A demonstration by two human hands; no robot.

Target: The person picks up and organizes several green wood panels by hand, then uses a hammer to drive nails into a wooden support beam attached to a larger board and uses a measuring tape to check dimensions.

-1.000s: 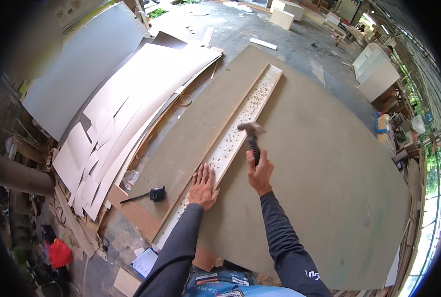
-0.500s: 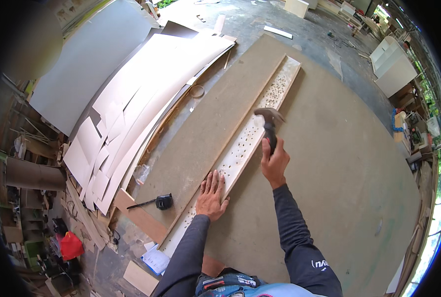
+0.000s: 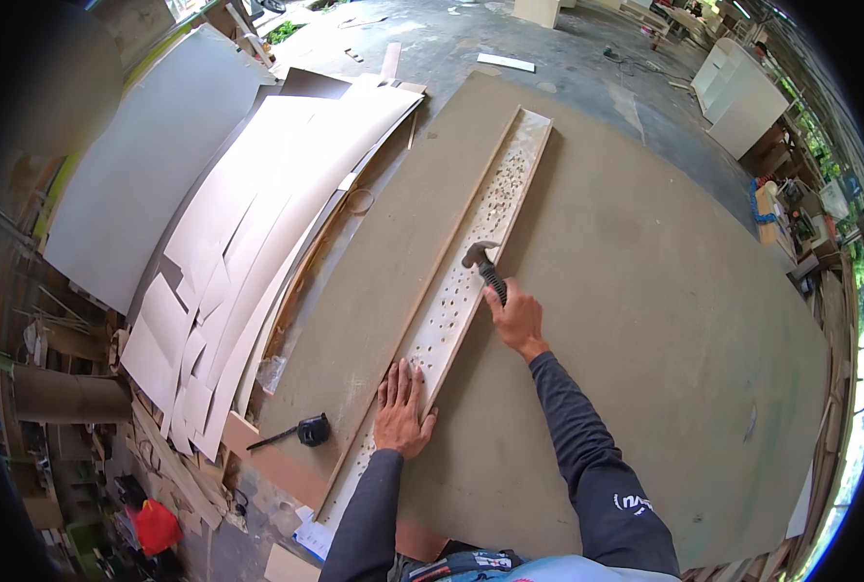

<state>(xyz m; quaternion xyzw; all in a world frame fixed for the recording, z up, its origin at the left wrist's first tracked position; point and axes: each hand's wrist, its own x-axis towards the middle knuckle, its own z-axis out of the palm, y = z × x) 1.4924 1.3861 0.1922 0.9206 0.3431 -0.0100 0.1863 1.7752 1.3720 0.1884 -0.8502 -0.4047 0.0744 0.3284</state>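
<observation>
A long, narrow white panel (image 3: 439, 308) with raised edges lies slantwise on the large brown board. Its face is dotted with many small holes or chips, densest toward the far end. My left hand (image 3: 403, 412) rests flat on the panel's nearer part, fingers stretched out and holding nothing. My right hand (image 3: 517, 319) is wrapped round the handle of a claw hammer (image 3: 480, 257). The hammer's head is over the middle of the panel; whether it touches the surface I cannot tell. To the left of my left hand lies a black tape measure (image 3: 312, 430).
The brown board (image 3: 645, 339) forms the work surface. Curved white sheets (image 3: 248, 223) are stacked at its left, near a roll of tape (image 3: 359, 201). A white strip (image 3: 506, 63) lies on the floor beyond. A white cabinet (image 3: 737, 97) stands far right.
The hammer has come down toward the panel and shifted left and nearer, with my right hand. My left hand stays flat on the panel. The whole view has shifted slightly.
</observation>
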